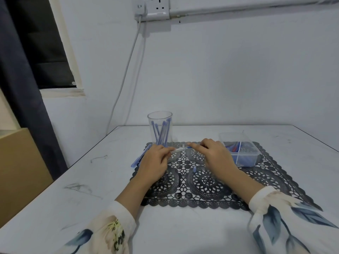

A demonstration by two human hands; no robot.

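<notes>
So the left hand pinches one end of a clear pen and the right hand pinches its blue end. The pen bridges the gap between them, over a black lace mat on a white table against a pale wall. Fingers hide both pen ends.

clear pen barrel w/ blue refill
barrel near level just above lace mat, left end pinched by left hand; thin refill pokes out right end, in right hand fingers.
</notes>
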